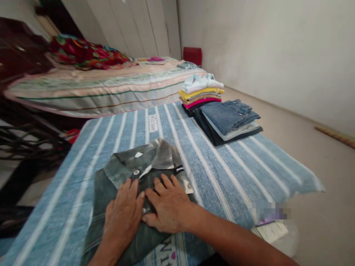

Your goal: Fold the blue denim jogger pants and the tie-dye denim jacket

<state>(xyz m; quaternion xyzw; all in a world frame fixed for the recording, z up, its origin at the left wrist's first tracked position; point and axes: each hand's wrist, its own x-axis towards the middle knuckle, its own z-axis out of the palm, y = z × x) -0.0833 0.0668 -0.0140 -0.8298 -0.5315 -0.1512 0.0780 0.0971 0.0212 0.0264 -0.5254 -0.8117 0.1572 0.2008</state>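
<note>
A folded grey-green collared shirt (130, 173) lies on a blue cloth with white stripes (222, 166). My left hand (123, 214) rests flat on the shirt's front, fingers stretched toward the collar button. My right hand (166, 205) lies flat beside it, fingers spread over the shirt just below the collar and touching the left hand's fingertips. Neither hand holds anything.
A stack of folded tops (201, 92) and folded jeans (229, 118) sits at the cloth's far right. Behind is a striped mattress (97, 88) with a colourful bundle (83, 51). A white bag with a paper tag (277, 232) lies on the floor at right.
</note>
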